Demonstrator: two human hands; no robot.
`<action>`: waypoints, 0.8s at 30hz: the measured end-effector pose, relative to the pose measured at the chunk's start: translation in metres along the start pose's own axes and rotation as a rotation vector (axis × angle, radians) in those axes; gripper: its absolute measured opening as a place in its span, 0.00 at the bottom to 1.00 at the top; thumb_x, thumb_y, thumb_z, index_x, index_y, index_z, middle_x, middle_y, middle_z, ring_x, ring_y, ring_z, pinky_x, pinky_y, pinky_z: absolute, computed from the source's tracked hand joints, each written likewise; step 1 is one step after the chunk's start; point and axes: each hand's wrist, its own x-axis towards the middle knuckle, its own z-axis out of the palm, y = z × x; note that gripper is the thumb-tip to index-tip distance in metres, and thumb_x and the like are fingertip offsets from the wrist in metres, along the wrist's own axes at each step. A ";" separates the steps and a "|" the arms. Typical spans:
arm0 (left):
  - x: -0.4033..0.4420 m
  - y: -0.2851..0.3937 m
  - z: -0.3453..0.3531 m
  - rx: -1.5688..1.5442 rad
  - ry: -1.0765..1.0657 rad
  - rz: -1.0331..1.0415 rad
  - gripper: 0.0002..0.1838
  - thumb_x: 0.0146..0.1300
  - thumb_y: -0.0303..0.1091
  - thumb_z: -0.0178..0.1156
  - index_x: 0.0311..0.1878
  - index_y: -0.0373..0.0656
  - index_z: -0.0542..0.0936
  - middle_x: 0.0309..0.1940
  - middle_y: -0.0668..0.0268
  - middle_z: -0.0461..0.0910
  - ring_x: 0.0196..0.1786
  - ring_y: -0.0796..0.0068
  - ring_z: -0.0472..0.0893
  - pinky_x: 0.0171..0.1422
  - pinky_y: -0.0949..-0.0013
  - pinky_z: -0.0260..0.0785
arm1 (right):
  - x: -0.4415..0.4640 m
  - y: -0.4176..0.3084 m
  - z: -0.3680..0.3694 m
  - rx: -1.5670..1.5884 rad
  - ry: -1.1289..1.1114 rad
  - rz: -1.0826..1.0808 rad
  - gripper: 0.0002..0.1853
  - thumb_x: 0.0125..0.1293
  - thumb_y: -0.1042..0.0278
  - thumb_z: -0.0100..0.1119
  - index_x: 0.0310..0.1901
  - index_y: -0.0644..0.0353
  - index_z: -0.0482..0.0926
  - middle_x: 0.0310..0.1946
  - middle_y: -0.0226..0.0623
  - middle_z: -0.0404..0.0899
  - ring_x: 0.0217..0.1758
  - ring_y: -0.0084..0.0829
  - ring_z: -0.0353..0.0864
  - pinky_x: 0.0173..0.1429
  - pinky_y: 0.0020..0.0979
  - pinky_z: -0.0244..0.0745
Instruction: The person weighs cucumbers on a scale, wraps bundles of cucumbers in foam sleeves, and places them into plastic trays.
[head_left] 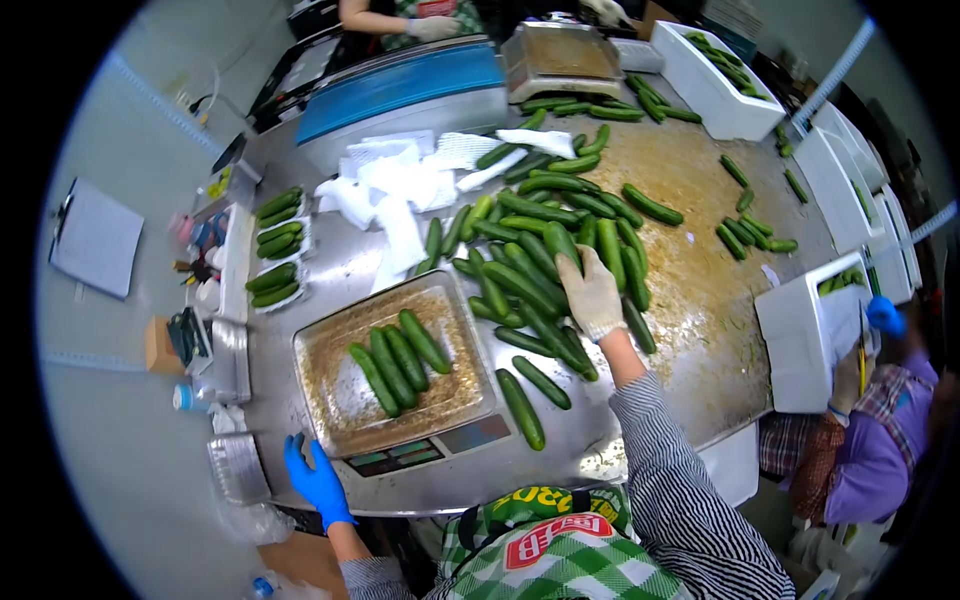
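My right hand (590, 295), in a pale knitted glove, has its fingers wrapped round a cucumber (562, 243) at the top of a large heap of cucumbers (525, 285). My left hand (317, 480), in a blue glove, is held with its fingers spread at the front left corner of the scale and touches no cucumber. Several cucumbers (397, 357) lie side by side on the scale's metal tray (330, 415). Two more cucumbers lie between the scale and the heap.
Packed cucumber trays (278, 240) line the left edge. White cloths (400, 185) and a blue-lidded box (400, 95) lie behind. A second scale (562, 60) stands at the back. White foam boxes (795, 340) line the right. One person stands across the table, another at right.
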 end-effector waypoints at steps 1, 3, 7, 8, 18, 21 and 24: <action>-0.002 -0.004 -0.004 0.004 0.018 -0.001 0.16 0.68 0.32 0.62 0.56 0.34 0.79 0.63 0.48 0.75 0.66 0.52 0.74 0.70 0.56 0.64 | -0.009 -0.012 0.006 0.003 -0.038 -0.037 0.29 0.70 0.47 0.56 0.59 0.68 0.74 0.45 0.65 0.81 0.52 0.59 0.82 0.56 0.47 0.75; -0.006 -0.027 -0.009 -0.004 0.017 -0.044 0.16 0.68 0.32 0.62 0.56 0.34 0.79 0.62 0.47 0.75 0.66 0.51 0.74 0.70 0.56 0.64 | -0.036 -0.034 0.024 -0.029 -0.192 -0.049 0.28 0.71 0.48 0.53 0.59 0.68 0.75 0.45 0.64 0.81 0.49 0.60 0.82 0.54 0.49 0.76; 0.001 -0.067 -0.018 0.098 0.045 -0.039 0.16 0.68 0.32 0.61 0.56 0.35 0.79 0.62 0.46 0.75 0.66 0.49 0.74 0.70 0.54 0.65 | -0.093 -0.067 0.081 -0.381 -0.275 -0.381 0.30 0.68 0.59 0.57 0.66 0.67 0.66 0.44 0.61 0.79 0.37 0.55 0.84 0.44 0.46 0.81; 0.007 -0.075 -0.024 0.141 0.052 -0.028 0.17 0.68 0.32 0.61 0.57 0.35 0.79 0.62 0.46 0.75 0.65 0.48 0.74 0.70 0.54 0.65 | -0.099 -0.073 0.091 -0.480 -0.306 -0.422 0.31 0.67 0.64 0.56 0.69 0.68 0.62 0.50 0.60 0.76 0.37 0.55 0.84 0.42 0.46 0.82; 0.103 -0.275 -0.113 0.892 0.078 -0.213 0.15 0.70 0.38 0.56 0.47 0.35 0.81 0.43 0.47 0.81 0.45 0.46 0.81 0.52 0.49 0.73 | -0.131 -0.054 0.027 -0.369 -0.058 -0.311 0.15 0.68 0.71 0.57 0.53 0.68 0.79 0.48 0.54 0.81 0.48 0.50 0.83 0.55 0.41 0.78; 0.104 -0.295 -0.125 0.709 -0.029 -0.081 0.12 0.69 0.37 0.56 0.38 0.37 0.81 0.37 0.47 0.81 0.41 0.45 0.81 0.46 0.48 0.73 | -0.158 -0.044 0.013 -0.352 -0.079 -0.193 0.14 0.69 0.71 0.57 0.52 0.69 0.80 0.46 0.54 0.82 0.48 0.48 0.84 0.54 0.39 0.78; 0.106 -0.302 -0.126 0.640 -0.066 0.029 0.10 0.67 0.35 0.57 0.35 0.38 0.80 0.36 0.48 0.80 0.39 0.44 0.80 0.44 0.48 0.73 | -0.181 -0.031 0.015 -0.330 -0.070 -0.091 0.13 0.69 0.70 0.57 0.50 0.69 0.81 0.44 0.53 0.83 0.47 0.46 0.85 0.54 0.37 0.77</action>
